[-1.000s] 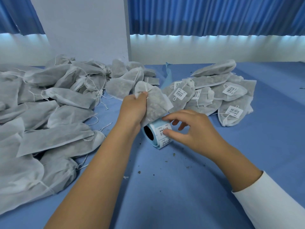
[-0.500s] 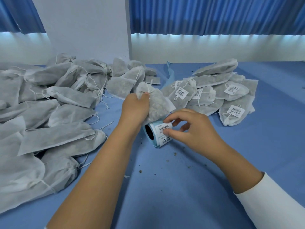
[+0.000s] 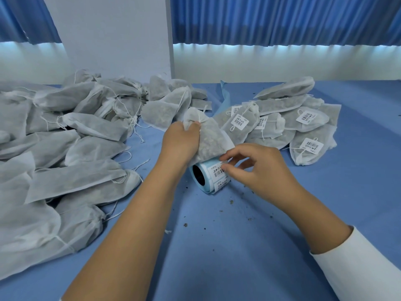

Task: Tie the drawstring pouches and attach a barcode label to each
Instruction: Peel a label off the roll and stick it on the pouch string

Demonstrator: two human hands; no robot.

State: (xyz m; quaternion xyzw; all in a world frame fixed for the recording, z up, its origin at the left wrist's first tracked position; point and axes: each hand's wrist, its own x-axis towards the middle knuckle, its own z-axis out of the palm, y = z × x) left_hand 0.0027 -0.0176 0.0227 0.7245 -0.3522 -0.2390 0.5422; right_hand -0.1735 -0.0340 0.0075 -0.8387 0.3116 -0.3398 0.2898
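Left hand (image 3: 180,140) is clenched round the gathered neck of one pouch (image 3: 209,141). The filled body of the pouch hangs down and to the right from the fist, its lower edge resting on the label roll (image 3: 206,181). The roll lies on its side on the blue table (image 3: 238,246) directly beneath that grip, dark core facing the left forearm. Right hand (image 3: 258,168) is just right of the roll, thumb and forefinger pinched on the right edge of the topmost label (image 3: 217,170), the other fingers loosely curled; a white sleeve (image 3: 358,268) covers that forearm. Whether the label edge has lifted off the backing cannot be told. Well to the left of the fist lies a heap of plain pouches (image 3: 65,148) with loose strings. Beyond and to the right of the pinching fingers is a smaller heap of labelled pouches (image 3: 293,127). Dark crumbs (image 3: 236,200) are scattered on the table beneath the right wrist.
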